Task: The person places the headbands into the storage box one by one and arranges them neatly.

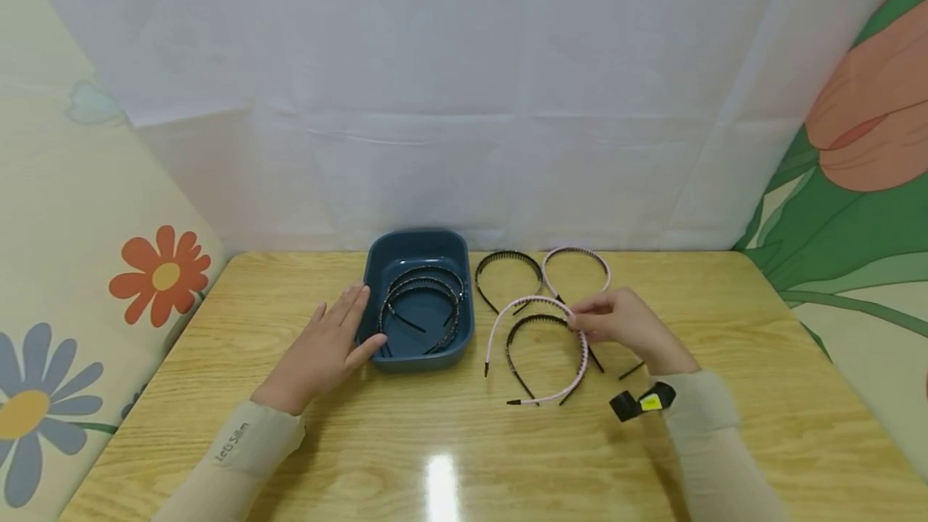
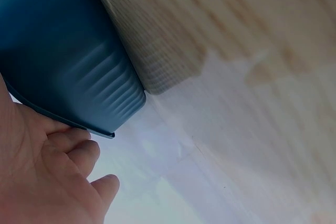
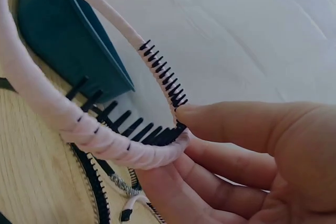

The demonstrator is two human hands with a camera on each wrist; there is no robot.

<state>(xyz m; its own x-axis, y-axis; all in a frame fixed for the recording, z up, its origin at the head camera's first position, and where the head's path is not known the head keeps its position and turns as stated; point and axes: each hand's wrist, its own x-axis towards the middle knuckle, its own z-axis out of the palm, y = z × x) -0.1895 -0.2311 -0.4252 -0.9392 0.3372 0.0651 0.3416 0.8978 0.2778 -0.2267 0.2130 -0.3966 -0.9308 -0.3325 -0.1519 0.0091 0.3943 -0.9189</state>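
In the head view, my left hand (image 1: 329,345) rests with straight fingers on the left rim of a dark blue plastic tub (image 1: 420,364). The left wrist view shows those fingertips along the tub's ribbed outer wall (image 2: 100,80). Several dark headbands (image 1: 424,268) lie inside the tub. To its right, my right hand (image 1: 623,325) pinches a pink headband (image 1: 490,337) near the top of its arch, thumb against fingers. The right wrist view shows black comb teeth (image 3: 131,121) along the band's inner side. A black headband (image 1: 510,349) lies behind the held one.
Farther back on the wooden table (image 1: 348,457) lie another black headband (image 1: 479,268) and another pink headband (image 1: 607,268). A dark headband tip (image 1: 631,370) shows beneath my right wrist, the rest hidden. A white cloth (image 1: 406,103) hangs behind the table.
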